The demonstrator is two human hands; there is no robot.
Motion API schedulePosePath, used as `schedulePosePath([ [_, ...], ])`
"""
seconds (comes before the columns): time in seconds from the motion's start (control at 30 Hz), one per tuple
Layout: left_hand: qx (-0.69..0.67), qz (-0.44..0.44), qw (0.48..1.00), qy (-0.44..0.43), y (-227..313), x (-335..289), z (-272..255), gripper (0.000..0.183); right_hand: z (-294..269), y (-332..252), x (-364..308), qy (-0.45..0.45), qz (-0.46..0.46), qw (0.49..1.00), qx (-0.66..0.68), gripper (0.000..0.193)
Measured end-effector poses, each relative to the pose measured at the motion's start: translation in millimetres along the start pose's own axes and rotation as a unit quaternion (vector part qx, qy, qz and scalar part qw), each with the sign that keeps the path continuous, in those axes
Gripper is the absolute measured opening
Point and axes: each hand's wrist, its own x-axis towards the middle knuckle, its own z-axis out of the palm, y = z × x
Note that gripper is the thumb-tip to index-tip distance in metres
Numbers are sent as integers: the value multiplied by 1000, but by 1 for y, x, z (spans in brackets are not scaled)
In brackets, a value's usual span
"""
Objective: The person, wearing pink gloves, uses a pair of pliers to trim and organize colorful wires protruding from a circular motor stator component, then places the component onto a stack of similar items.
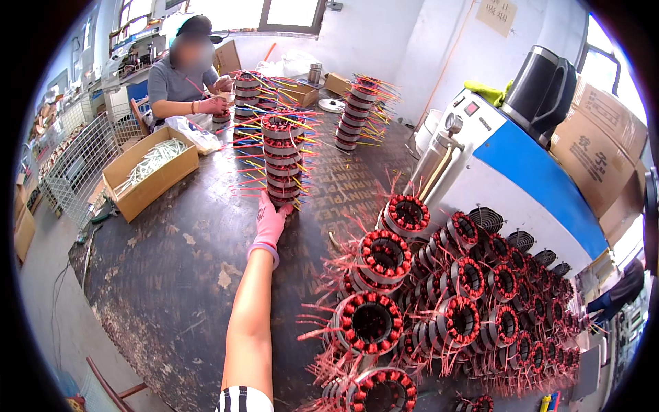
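Note:
My left hand (270, 223), in a pink glove, reaches forward over the dark table. Its fingers and thumb are around the base of an upright stack of wound motor stators (283, 165). These are grey rings with red windings, and red, blue and yellow wire ends stick out sideways. My right hand is out of view. Just behind the held stack stands another stator stack (247, 93), and a third stator stack (355, 117) is farther right. Many more stators (384, 255) with reddish leads lie piled on the near right.
Across the table sits a co-worker (182, 86), gloved hands at a stator. An open carton (154, 172) of white tubes or strips stands at the left edge. A white and blue machine (508, 165) bearing a black kettle (539, 93) borders the right side. Wire baskets (79, 165) stand beyond the left.

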Motion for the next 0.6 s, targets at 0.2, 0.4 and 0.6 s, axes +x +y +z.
schedulePosePath([
  [0.2, 14, 16, 998, -52, -17, 26, 6, 88, 6, 18, 5, 172, -129, 941, -262, 73],
  [0.4, 42, 13, 998, -48, -19, 45, 23, 89, 4, 10, -1, 91, -21, 996, 9, 71],
  [0.6, -3, -32, 997, -65, -26, 58, 28, 88, -5, 11, -2, 124, 47, 923, 360, 69],
])
